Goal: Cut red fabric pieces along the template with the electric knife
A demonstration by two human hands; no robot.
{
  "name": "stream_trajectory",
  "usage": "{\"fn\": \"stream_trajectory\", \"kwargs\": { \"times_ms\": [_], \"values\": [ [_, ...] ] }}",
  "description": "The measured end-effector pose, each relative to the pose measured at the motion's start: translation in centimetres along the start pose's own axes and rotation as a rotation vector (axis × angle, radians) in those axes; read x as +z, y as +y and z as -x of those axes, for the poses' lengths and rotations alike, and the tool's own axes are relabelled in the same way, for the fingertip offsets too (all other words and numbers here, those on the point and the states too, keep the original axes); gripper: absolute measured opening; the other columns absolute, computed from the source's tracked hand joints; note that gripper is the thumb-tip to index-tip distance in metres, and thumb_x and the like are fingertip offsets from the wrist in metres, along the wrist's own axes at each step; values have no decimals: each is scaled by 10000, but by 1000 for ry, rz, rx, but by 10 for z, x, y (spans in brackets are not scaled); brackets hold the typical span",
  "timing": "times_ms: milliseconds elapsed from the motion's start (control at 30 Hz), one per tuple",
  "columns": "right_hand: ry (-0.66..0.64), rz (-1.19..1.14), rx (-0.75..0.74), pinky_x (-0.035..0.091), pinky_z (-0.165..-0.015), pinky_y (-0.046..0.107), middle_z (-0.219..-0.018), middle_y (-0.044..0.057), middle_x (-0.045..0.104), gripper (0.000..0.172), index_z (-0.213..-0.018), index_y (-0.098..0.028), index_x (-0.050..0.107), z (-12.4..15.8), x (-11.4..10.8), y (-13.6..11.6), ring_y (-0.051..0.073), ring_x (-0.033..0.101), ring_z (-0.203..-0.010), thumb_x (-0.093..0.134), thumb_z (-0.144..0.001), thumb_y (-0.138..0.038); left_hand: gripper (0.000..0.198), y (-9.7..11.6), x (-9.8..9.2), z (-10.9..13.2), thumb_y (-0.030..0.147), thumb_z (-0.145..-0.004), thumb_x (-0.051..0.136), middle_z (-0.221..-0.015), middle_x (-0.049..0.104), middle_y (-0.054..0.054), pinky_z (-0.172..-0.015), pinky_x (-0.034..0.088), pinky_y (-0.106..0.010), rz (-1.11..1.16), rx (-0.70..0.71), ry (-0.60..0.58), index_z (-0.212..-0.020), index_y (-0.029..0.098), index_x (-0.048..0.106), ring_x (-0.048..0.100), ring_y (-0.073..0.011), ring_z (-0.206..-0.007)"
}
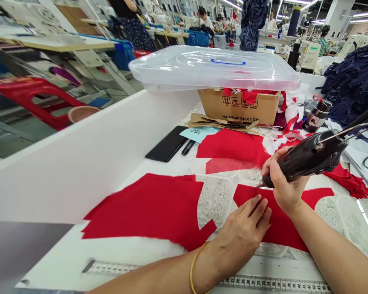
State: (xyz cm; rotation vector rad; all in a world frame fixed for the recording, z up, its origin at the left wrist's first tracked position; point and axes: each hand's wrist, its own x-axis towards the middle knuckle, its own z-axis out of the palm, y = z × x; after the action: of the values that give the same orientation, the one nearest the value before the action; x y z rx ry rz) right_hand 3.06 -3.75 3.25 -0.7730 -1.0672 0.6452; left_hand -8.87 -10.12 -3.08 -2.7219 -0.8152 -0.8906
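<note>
My left hand [243, 230], with a gold bangle at the wrist, lies flat with its fingers on a red fabric piece [285, 220]. My right hand [285, 183] is wrapped round a black handheld tool [309, 155], whose pointed tip touches or hovers just over the upper edge of that piece; which of the two I cannot tell. To the left lies a larger stack of red fabric [153, 208]. Another red piece [233, 145] lies farther back. A clear patterned template [214, 200] shows between the fabrics.
A cardboard box [239, 108] under a clear plastic lid [214, 67] stands at the back. A phone [167, 143], a pen [188, 147] and a dark bottle [317, 116] lie around it. A ruler [263, 283] runs along the front. A white partition [95, 155] borders the left.
</note>
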Motion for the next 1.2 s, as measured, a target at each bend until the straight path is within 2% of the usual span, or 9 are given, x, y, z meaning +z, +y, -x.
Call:
{"fn": "stream_trajectory", "kwargs": {
  "times_ms": [200, 400, 567, 767, 900, 1067, 1200],
  "values": [
    [-20, -29, -23, 480, -479, 259, -606, -81, 559, 215, -985, -236, 532, -1, -6, -6, 108, 534, -456, 658, -810, -225, 236, -1, -5, -5, 180, -983, 553, -1135, 733, -206, -919, 630, -420, 59, 14, -14, -1124, 28, 666, 694, -299, -1121],
    [-29, 16, -28, 497, -483, 263, -645, -66, 587, 230, -999, -229, 551, -7, -24, -15, 113, 558, -474, 684, -813, -256, 239, 0, -6, -7, 125, -985, 508, -1225, 715, -185, -978, 607, -392, 110, 58, -61, -1149, 56, 668, 685, -254, -1159],
    [-44, 41, -25, 485, -449, 235, -650, -72, 589, 225, -1009, -228, 549, -8, -35, -15, 104, 559, -468, 674, -824, -256, 246, 0, -4, -7, 135, -993, 488, -1174, 736, -176, -966, 609, -381, 109, 64, -20, -1109, 44, 684, 705, -256, -1111],
    [-27, 26, -49, 483, -433, 232, -643, -68, 595, 182, -953, -219, 556, -7, -35, -13, 112, 578, -463, 658, -806, -185, 217, 0, -5, -7, 142, -958, 581, -1161, 738, -182, -977, 601, -390, 116, 63, -36, -1121, 39, 681, 706, -267, -1113],
    [-43, -5, -60, 482, -433, 235, -643, -72, 603, 181, -967, -230, 557, -6, -37, -13, 117, 581, -472, 634, -828, -144, 225, 0, -6, -7, 128, -957, 568, -1179, 733, -181, -970, 607, -395, 129, 71, -37, -1131, 38, 679, 706, -274, -1119],
    [-72, 14, -110, 524, -533, 270, -672, -69, 615, 223, -1066, -240, 563, -7, -54, -21, 115, 591, -528, 635, -875, -150, 259, 0, -4, -5, 126, -969, 532, -1251, 708, -177, -982, 606, -404, 155, 90, -56, -1176, 47, 666, 690, -277, -1160],
    [-38, 51, -127, 506, -518, 264, -665, -70, 607, 204, -1044, -235, 571, -11, -68, -23, 113, 587, -515, 654, -869, -171, 261, -1, -2, -4, 125, -982, 512, -1229, 720, -172, -991, 603, -396, 166, 116, -64, -1185, 57, 661, 688, -260, -1168]
  ]
}}
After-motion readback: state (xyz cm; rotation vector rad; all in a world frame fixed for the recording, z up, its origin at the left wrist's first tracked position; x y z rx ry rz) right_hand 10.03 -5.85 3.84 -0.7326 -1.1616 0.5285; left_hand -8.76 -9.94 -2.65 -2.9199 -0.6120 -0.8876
